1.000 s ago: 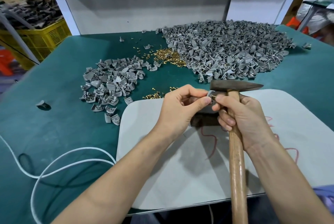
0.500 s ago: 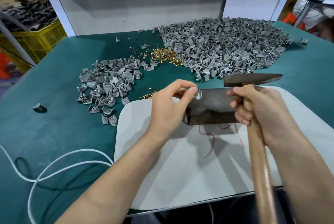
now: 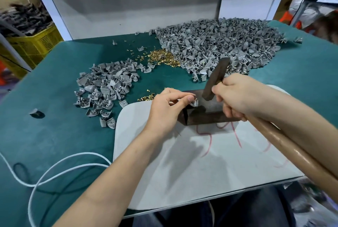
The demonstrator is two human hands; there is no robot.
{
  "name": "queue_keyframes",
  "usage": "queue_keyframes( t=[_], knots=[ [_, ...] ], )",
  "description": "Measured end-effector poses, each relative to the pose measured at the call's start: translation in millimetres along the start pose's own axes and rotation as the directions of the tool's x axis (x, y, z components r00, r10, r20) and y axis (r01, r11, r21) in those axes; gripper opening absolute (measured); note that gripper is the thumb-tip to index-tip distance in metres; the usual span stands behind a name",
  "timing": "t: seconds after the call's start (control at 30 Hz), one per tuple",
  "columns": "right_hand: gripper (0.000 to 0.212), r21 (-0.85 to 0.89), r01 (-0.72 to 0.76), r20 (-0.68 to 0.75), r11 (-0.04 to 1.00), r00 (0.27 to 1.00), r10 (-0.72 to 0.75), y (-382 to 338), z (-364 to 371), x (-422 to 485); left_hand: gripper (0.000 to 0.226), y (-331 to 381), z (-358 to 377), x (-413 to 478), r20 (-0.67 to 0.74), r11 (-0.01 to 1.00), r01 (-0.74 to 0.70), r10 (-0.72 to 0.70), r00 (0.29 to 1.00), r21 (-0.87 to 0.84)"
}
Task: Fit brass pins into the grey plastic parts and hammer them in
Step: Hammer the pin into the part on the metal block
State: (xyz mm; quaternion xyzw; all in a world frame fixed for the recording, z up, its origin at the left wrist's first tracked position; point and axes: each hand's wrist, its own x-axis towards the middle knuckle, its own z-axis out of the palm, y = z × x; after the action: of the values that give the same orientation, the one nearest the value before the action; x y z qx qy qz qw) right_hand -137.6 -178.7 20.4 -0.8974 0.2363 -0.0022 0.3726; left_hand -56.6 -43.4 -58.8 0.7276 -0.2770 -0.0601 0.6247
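My left hand (image 3: 168, 109) pinches a small grey plastic part (image 3: 194, 102) on the top left corner of a dark metal block (image 3: 206, 115) that stands on the white board (image 3: 201, 168). My right hand (image 3: 237, 96) grips the wooden handle (image 3: 296, 151) of a hammer close to its head. The dark hammer head (image 3: 215, 78) is tilted, its lower end just above the block, right of the part. Whether a brass pin sits in the part I cannot tell.
A big heap of grey parts (image 3: 219, 43) lies at the back right, a smaller heap (image 3: 106, 87) at the left. Loose brass pins (image 3: 162, 58) lie between them and more brass pins (image 3: 146, 96) by the board. A white cable (image 3: 54, 168) loops at front left. A yellow crate (image 3: 34, 43) stands beyond the table.
The hammer head swung from level to tilted down toward the block. My left hand stayed on the part at the block's corner. The view shifted slightly.
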Motion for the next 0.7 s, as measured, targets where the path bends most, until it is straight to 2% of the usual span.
queue_keyframes(
  t=[0.13, 0.27, 0.43, 0.57, 0.7],
  knots=[
    [0.041, -0.125, -0.036, -0.048, 0.991, 0.998, 0.03, -0.1, -2.7, 0.2, 0.014, -1.5, -1.4, 0.8, 0.031, 0.999, -0.022, 0.023, 0.999, -0.026],
    [0.043, -0.159, -0.075, -0.045, 0.984, 0.997, 0.069, 4.8, -0.4, -0.1, 0.014, -4.2, 0.9, 0.0, 0.051, 1.0, -0.01, 0.011, 0.999, -0.016],
    [0.036, -0.055, -0.021, -0.043, 0.998, 0.999, 0.018, 6.9, -6.4, -0.4, 0.018, -6.6, 0.8, 0.7, 0.096, 0.993, -0.047, 0.036, 0.995, 0.109],
    [0.037, -0.002, 0.051, -0.043, 0.999, 0.998, -0.051, 1.9, -9.7, -1.6, 0.011, -4.8, 2.5, -1.5, 0.066, 0.994, -0.047, 0.041, 0.997, 0.103],
    [0.036, 0.04, 0.018, -0.003, 0.999, 1.0, -0.018, -4.7, -4.0, 0.4, 0.007, -3.7, 5.8, -2.5, 0.047, 0.994, -0.041, 0.037, 0.998, 0.1]
  ],
)
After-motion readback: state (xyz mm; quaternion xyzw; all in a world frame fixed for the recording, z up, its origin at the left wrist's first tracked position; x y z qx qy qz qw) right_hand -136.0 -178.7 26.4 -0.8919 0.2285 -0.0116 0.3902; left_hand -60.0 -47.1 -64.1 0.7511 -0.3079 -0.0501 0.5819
